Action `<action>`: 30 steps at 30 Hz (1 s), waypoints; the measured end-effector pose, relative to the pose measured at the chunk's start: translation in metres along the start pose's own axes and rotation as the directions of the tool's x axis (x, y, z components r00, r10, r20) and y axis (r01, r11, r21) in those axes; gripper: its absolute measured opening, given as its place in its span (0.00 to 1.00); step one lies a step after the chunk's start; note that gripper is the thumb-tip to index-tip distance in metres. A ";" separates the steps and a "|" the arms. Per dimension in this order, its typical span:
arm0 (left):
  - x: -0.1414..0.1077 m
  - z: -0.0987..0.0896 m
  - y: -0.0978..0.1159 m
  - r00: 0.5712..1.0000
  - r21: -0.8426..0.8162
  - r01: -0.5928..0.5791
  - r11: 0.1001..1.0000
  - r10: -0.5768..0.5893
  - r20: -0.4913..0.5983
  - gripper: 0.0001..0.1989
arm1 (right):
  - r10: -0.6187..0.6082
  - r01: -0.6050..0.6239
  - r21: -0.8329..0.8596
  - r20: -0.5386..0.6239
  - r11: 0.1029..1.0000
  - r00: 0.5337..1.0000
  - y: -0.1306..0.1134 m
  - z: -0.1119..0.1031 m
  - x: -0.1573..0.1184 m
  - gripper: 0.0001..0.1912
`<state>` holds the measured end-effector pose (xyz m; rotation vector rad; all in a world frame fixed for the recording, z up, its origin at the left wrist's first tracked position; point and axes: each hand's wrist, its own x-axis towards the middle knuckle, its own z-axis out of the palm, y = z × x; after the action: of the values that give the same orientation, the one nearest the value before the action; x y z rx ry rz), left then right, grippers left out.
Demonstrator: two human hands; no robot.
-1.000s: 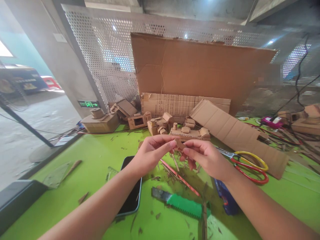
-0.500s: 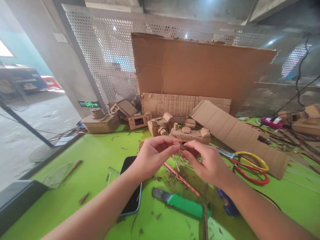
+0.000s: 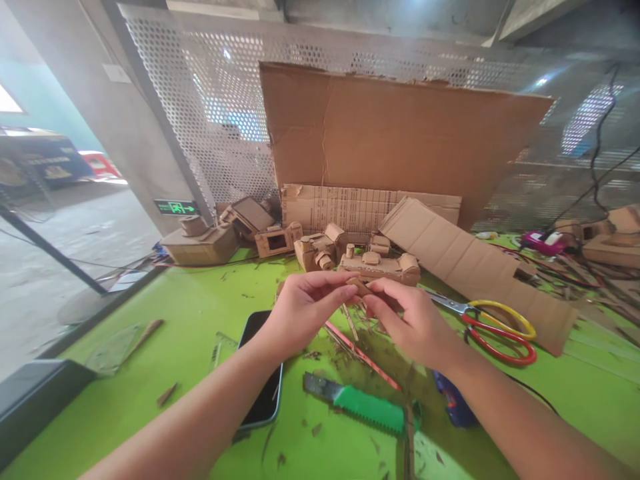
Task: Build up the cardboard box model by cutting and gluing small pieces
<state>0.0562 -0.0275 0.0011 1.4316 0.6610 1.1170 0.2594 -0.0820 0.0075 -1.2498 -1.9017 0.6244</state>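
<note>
Between my two hands is a small brown piece of cardboard (image 3: 359, 287), pinched from both sides above the green table (image 3: 195, 413). My left hand (image 3: 307, 307) is closed, with thumb and fingertips on the piece's left end. On its right end press the thumb and fingers of my right hand (image 3: 413, 317), also closed; part of the piece is hidden behind them. Below the hands lie a pink striped stick (image 3: 367, 360), cardboard scraps and a green-handled utility knife (image 3: 370, 408). A dark smartphone (image 3: 260, 400) rests under my left forearm.
Scissors (image 3: 500, 333) with red and yellow handles lie on the right, by a long cardboard strip (image 3: 480, 280). Several cardboard models (image 3: 377, 267) stand behind my hands. A large cardboard sheet (image 3: 395, 133) leans at the back. A blue tool (image 3: 455, 403) sits beside my right forearm.
The cardboard piece has turned between my fingers, so more of its flat face shows. Both hands stay in nearly the same place. The view has shifted slightly.
</note>
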 end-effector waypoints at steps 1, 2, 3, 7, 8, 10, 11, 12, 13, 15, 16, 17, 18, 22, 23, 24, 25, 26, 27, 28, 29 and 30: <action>0.000 0.000 -0.001 1.000 0.002 0.002 1.000 -0.002 -0.001 0.11 | 0.048 -0.050 0.061 0.030 0.997 0.998 0.000 0.001 0.000 0.12; 0.001 0.000 -0.001 1.000 0.004 0.002 1.000 -0.002 -0.005 0.11 | 0.090 -0.097 0.118 0.064 0.988 0.994 0.001 0.001 0.000 0.13; 0.001 0.000 -0.002 1.000 0.003 0.003 1.000 -0.003 -0.008 0.11 | 0.122 -0.137 0.166 0.099 0.976 0.988 0.002 0.001 0.001 0.14; 0.001 0.000 -0.001 0.999 -0.025 0.015 1.000 -0.014 0.030 0.13 | 0.157 -0.206 0.303 0.177 0.931 0.972 0.003 0.000 0.003 0.16; 0.001 -0.001 -0.001 0.999 -0.031 0.011 0.999 -0.009 0.044 0.13 | 0.155 -0.211 0.331 0.187 0.920 0.970 0.002 -0.001 0.004 0.17; 0.002 -0.001 -0.001 0.998 -0.035 -0.001 0.999 0.003 0.057 0.12 | 0.155 -0.226 0.375 0.210 0.899 0.965 0.001 -0.001 0.004 0.17; 0.002 -0.002 0.000 0.998 -0.029 -0.006 1.000 0.008 0.055 0.12 | 0.158 -0.235 0.388 0.221 0.891 0.962 0.001 -0.001 0.004 0.17; 0.002 -0.002 0.000 0.999 -0.020 -0.009 1.000 0.010 0.048 0.11 | 0.161 -0.241 0.392 0.225 0.888 0.961 0.000 -0.001 0.004 0.17; 0.002 -0.002 0.000 0.999 -0.012 -0.010 1.000 0.010 0.038 0.10 | 0.163 -0.241 0.392 0.220 0.888 0.962 0.000 -0.001 0.004 0.17; 0.002 -0.003 0.000 1.000 -0.006 -0.011 1.000 0.011 0.028 0.10 | 0.166 -0.228 0.390 0.185 0.892 0.969 0.000 -0.001 0.004 0.18; 0.002 -0.003 0.000 1.000 -0.011 -0.011 1.000 0.012 0.027 0.11 | 0.167 -0.216 0.387 0.158 0.896 0.973 0.001 -0.001 0.005 0.18; 0.002 -0.003 0.000 1.000 -0.017 -0.013 1.000 0.014 0.025 0.11 | 0.165 -0.203 0.383 0.130 0.901 0.978 0.002 -0.002 0.005 0.17; 0.002 -0.002 0.001 1.000 -0.021 -0.013 1.000 0.014 0.023 0.11 | 0.164 -0.191 0.376 0.103 0.907 0.981 0.003 -0.002 0.006 0.16; 0.002 0.000 0.003 1.000 -0.006 -0.008 1.000 0.008 -0.007 0.13 | 0.180 -0.172 0.334 0.006 0.927 0.984 0.007 -0.004 0.007 0.15; 0.002 0.000 0.003 1.000 0.004 -0.003 1.000 0.003 -0.012 0.14 | 0.190 -0.177 0.323 -0.011 0.930 0.982 0.007 -0.005 0.006 0.15; 0.002 0.001 0.003 1.000 0.017 0.001 1.000 -0.001 -0.015 0.15 | 0.198 -0.183 0.308 -0.019 0.934 0.980 0.007 -0.005 0.006 0.15; 0.001 0.002 0.003 1.000 0.031 0.005 1.000 -0.004 -0.022 0.16 | 0.201 -0.186 0.288 -0.021 0.939 0.979 0.007 -0.006 0.006 0.15; 0.001 0.003 0.003 1.000 0.049 0.009 0.999 -0.008 -0.030 0.17 | 0.200 -0.188 0.267 -0.018 0.945 0.980 0.006 -0.006 0.005 0.14; 0.001 0.003 0.003 0.999 0.069 0.014 0.998 -0.011 -0.042 0.17 | 0.198 -0.189 0.247 -0.012 0.951 0.980 0.006 -0.007 0.005 0.14; 0.000 0.004 0.003 0.998 0.091 0.021 0.996 -0.016 -0.055 0.17 | 0.196 -0.190 0.233 -0.003 0.954 0.981 0.005 -0.007 0.005 0.13; 0.000 0.005 0.003 0.997 0.111 0.028 0.993 -0.020 -0.069 0.17 | 0.197 -0.193 0.226 0.005 0.955 0.980 0.005 -0.006 0.005 0.13; -0.001 0.005 0.003 0.996 0.128 0.034 0.991 -0.023 -0.084 0.17 | 0.200 -0.197 0.223 0.011 0.955 0.980 0.006 -0.006 0.005 0.12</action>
<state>0.0602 -0.0309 0.0044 1.4870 0.8230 1.1328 0.2661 -0.0756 0.0084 -1.3027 -1.6546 0.9080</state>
